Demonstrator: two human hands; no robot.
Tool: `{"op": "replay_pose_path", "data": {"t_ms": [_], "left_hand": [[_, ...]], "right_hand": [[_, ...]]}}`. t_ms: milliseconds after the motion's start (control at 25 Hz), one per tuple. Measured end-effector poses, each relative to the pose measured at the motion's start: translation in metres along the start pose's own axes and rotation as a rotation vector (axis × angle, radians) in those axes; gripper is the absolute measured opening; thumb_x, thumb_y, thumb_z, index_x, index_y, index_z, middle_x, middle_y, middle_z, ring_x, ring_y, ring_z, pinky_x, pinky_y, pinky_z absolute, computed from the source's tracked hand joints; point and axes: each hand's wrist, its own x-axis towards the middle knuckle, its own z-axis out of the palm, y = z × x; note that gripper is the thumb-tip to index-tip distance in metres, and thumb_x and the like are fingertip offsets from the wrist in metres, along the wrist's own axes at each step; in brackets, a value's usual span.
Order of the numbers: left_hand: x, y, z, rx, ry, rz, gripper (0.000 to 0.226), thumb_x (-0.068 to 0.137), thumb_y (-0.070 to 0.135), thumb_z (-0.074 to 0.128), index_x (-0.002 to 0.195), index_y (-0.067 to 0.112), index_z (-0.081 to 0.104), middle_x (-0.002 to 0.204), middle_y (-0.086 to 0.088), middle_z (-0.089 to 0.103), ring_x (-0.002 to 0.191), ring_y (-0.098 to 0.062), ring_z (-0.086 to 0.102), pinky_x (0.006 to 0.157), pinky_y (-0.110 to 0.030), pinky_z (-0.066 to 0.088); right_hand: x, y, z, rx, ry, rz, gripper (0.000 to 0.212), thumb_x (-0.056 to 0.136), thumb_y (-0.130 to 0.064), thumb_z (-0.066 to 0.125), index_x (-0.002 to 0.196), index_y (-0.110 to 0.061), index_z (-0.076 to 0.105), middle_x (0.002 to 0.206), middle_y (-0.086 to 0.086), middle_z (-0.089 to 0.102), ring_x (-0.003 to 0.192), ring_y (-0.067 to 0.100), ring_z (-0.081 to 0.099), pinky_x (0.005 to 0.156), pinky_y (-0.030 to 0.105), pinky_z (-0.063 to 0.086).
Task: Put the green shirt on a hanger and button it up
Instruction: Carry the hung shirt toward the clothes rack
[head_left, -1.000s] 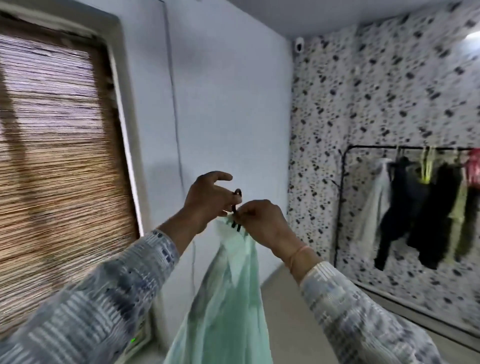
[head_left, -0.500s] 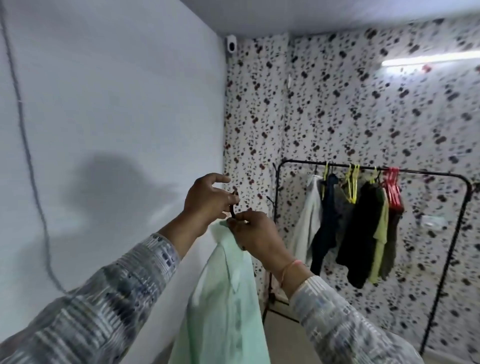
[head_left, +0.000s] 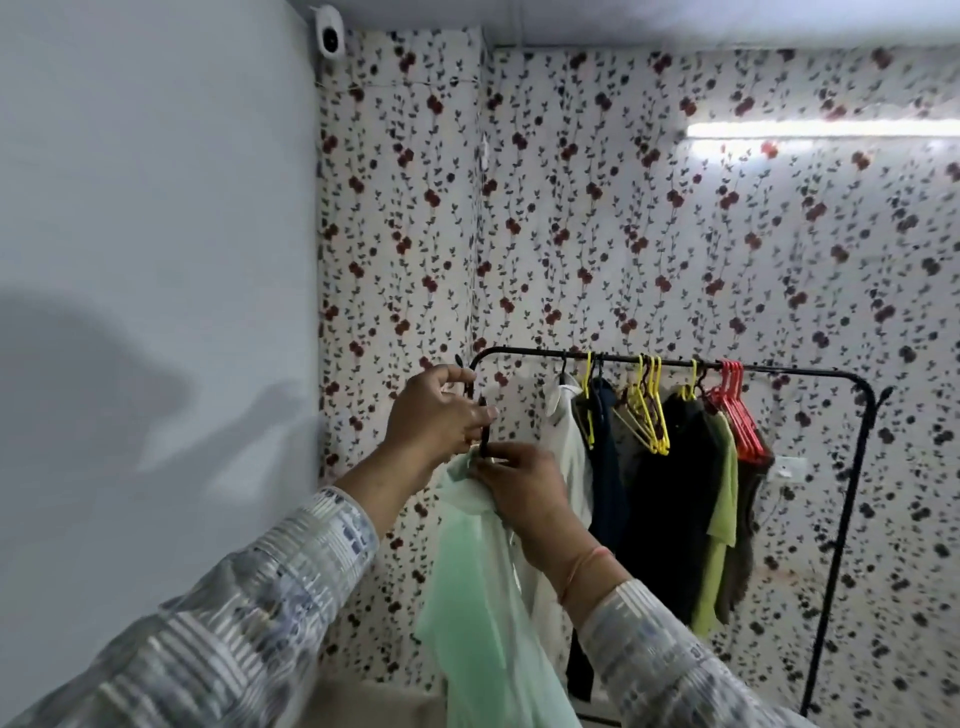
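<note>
Both hands are raised at chest height, the left hand pinching the black hanger hook and the right hand gripping the pale green shirt at its collar, before a black clothes rack against floral wallpaper.

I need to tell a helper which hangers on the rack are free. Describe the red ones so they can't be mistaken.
Find the black clothes rack against the flowered wallpaper. Follow its top rail toward the right end: the red hangers hang there bunched together, just right of the lime-green garment. They are the only red ones; the other bright hangers further left are yellow.
</note>
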Motion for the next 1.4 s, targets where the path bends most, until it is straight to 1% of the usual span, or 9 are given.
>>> {"op": "replay_pose_path", "data": {"t_ms": [240,360,440,560,840,1000,1160,1320,1400], "left_hand": [[0.156,-0.035,0.036,-0.032,-0.069,0.038,0.046,0.084,0.024,0.091,0.124,0.026,0.067,0.098,-0.004,0.082,0.079,-0.021,0.082,0.064,-0.033,0.066],[0.217,-0.068,0.053,-0.055,-0.051,0.032,0.03,0.091,0.031,0.083,0.118,0.027,0.071,0.094,-0.001,0.083,0.081,-0.021,0.082,0.076,-0.042,0.069],[0.266,-0.096,0.067,-0.046,-0.037,0.026,0.011,0.097,0.024,0.073,0.106,0.029,0.075,0.096,0.002,0.083,0.091,-0.023,0.081,0.084,-0.042,0.068],[0.34,-0.143,0.092,0.033,-0.064,-0.015,0.021,0.097,0.013,0.067,0.094,0.031,0.078,0.105,0.005,0.081,0.101,-0.019,0.076,0.097,-0.044,0.063],[0.479,-0.214,0.15,0.125,-0.166,-0.082,0.035,0.099,0.022,0.068,0.134,0.019,0.072,0.135,-0.002,0.071,0.118,-0.018,0.064,0.099,-0.032,0.05],[0.547,-0.247,0.165,0.145,-0.216,-0.099,0.045,0.102,0.039,0.067,0.143,0.021,0.066,0.14,0.0,0.068,0.123,-0.019,0.063,0.111,-0.039,0.051],[0.595,-0.268,0.167,0.136,-0.268,-0.114,0.039,0.103,0.035,0.066,0.138,0.021,0.07,0.125,0.005,0.068,0.118,-0.018,0.063,0.108,-0.036,0.051],[0.618,-0.291,0.171,0.151,-0.325,-0.155,0.007,0.102,0.028,0.068,0.097,0.031,0.072,0.105,0.009,0.067,0.103,-0.013,0.062,0.101,-0.035,0.051],[0.623,-0.303,0.173,0.152,-0.345,-0.149,0.008,0.102,0.028,0.068,0.098,0.025,0.074,0.107,0.006,0.07,0.108,-0.018,0.064,0.101,-0.036,0.051]], "right_hand": [[0.148,0.031,0.013,0.094,0.144,0.015,0.016,0.1,-0.012,0.069,0.109,-0.012,0.083,0.099,0.01,0.082,0.09,0.026,0.078,0.073,0.03,0.062],[0.215,0.057,0.017,0.115,0.179,0.038,0.015,0.098,-0.011,0.071,0.098,-0.018,0.084,0.097,0.007,0.083,0.093,0.027,0.079,0.083,0.036,0.065],[0.266,0.076,0.019,0.118,0.201,0.037,0.016,0.095,-0.012,0.073,0.091,-0.022,0.085,0.096,0.004,0.083,0.096,0.027,0.079,0.091,0.044,0.065],[0.349,0.109,0.019,0.172,0.223,0.075,0.016,0.092,-0.012,0.072,0.093,-0.02,0.086,0.094,0.006,0.084,0.093,0.028,0.079,0.089,0.045,0.066],[0.526,0.153,0.019,0.234,0.213,0.112,0.015,0.094,0.001,0.068,0.096,-0.001,0.082,0.088,0.019,0.082,0.078,0.031,0.078,0.069,0.034,0.064],[0.609,0.166,0.02,0.254,0.307,0.17,0.01,0.086,-0.003,0.074,0.09,-0.002,0.084,0.086,0.019,0.082,0.084,0.037,0.079,0.078,0.045,0.067],[0.665,0.178,0.019,0.24,0.356,0.273,0.014,0.083,-0.015,0.076,0.091,-0.008,0.085,0.087,0.015,0.082,0.085,0.037,0.078,0.075,0.045,0.066],[0.67,0.201,0.026,0.174,0.371,0.369,0.013,0.092,-0.014,0.074,0.102,-0.008,0.079,0.096,0.015,0.082,0.092,0.034,0.078,0.087,0.049,0.066],[0.668,0.208,0.028,0.177,0.364,0.363,0.006,0.094,-0.01,0.074,0.099,-0.01,0.077,0.101,0.015,0.08,0.098,0.033,0.076,0.093,0.05,0.064]]}}
